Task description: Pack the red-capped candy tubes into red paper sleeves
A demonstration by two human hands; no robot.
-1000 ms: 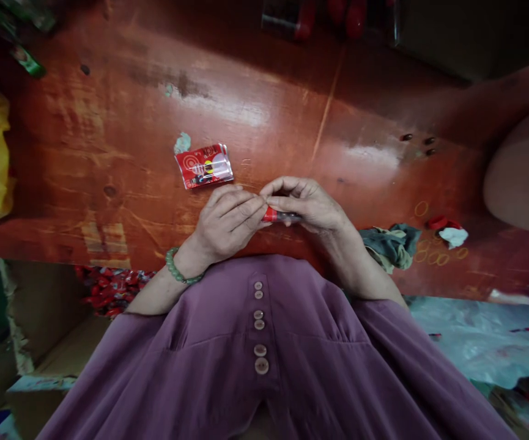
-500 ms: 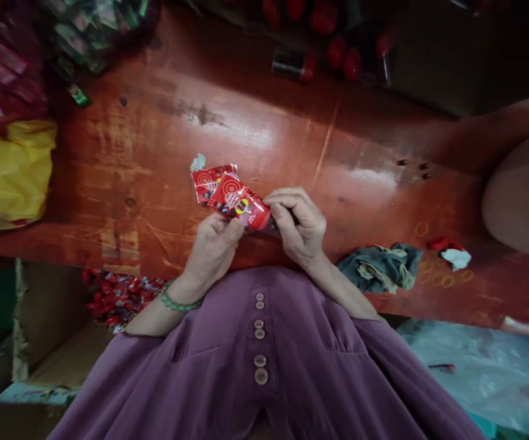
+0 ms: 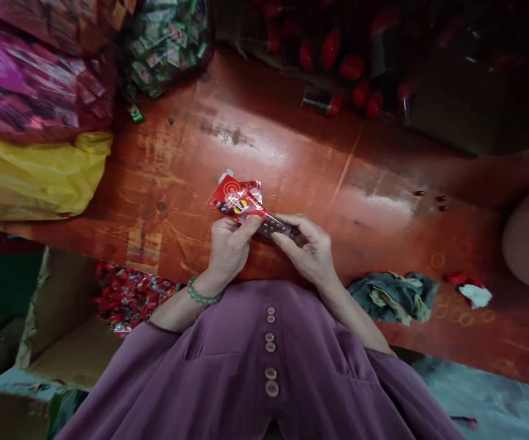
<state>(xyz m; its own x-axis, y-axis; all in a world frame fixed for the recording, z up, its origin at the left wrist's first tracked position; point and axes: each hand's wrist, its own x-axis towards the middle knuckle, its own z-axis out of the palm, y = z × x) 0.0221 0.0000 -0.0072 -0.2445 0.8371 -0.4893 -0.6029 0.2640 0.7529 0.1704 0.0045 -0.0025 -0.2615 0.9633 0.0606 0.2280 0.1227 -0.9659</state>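
My left hand point(image 3: 229, 245) pinches a small red packet point(image 3: 235, 202) with white rings printed on it, just above the near edge of a worn red wooden table point(image 3: 292, 159). A clear strip of small dark beads point(image 3: 274, 226) sticks out of the packet, and my right hand point(image 3: 309, 249) grips its other end. Another red packet point(image 3: 251, 185) lies on the table right behind the held one, mostly hidden. A green bead bracelet point(image 3: 200, 296) circles my left wrist.
A yellow plastic bag point(image 3: 35, 177) and pink and green bags of wrapped goods point(image 3: 163, 43) crowd the far left. Red-capped small bottles point(image 3: 337, 73) stand at the back. A crumpled rag point(image 3: 395, 296) and rubber bands point(image 3: 457, 315) lie right. A carton of red packets point(image 3: 126, 296) sits below left.
One second ago both hands pinched a folded red piece together. Since then the packet has opened out and the clear strip of dark beads has appeared between my hands. The view tilted upward.
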